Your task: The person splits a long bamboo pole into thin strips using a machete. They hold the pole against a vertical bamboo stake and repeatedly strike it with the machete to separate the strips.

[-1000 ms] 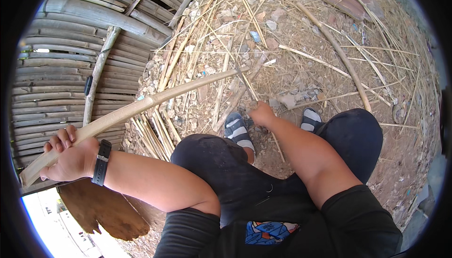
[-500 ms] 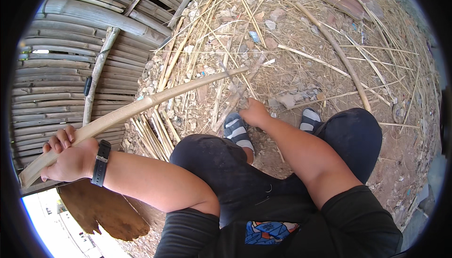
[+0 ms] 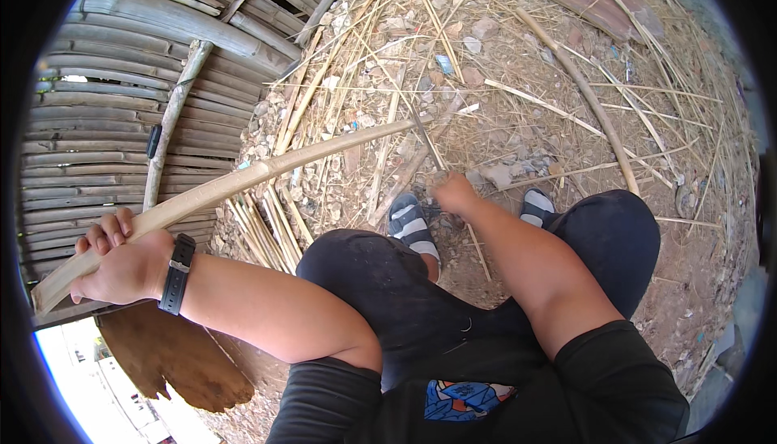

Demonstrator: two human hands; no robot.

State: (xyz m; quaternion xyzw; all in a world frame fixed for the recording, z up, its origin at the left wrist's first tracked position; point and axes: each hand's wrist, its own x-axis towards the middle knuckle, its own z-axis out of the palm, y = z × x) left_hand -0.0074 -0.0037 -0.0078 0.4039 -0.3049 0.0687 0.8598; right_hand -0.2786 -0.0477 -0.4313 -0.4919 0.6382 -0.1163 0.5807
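Note:
A long split piece of bamboo (image 3: 267, 167) slants from the lower left to the middle of the view, pale inner side partly up. My left hand (image 3: 129, 264), a black watch on its wrist, is wrapped round the near end. In my closed right hand (image 3: 457, 195) is a knife (image 3: 430, 141) with a long, narrow, dark blade; its handle is hidden by my fingers. The blade crosses at the bamboo's far tip; whether it touches or has cut in, I cannot tell.
A bamboo-slat wall (image 3: 97, 152) with an upright pole (image 3: 174, 120) stands at the left. Cut bamboo strips (image 3: 263, 233) lie beside my left knee. Stones, straw and a curved stick (image 3: 587, 96) litter the ground ahead. My sandalled feet (image 3: 413, 221) are just beyond my knees.
My right hand has moved a little to the right, swinging the knife rightward to the bamboo's tip. The blade was blurred before and is sharper now. My left hand keeps its hold almost unmoved.

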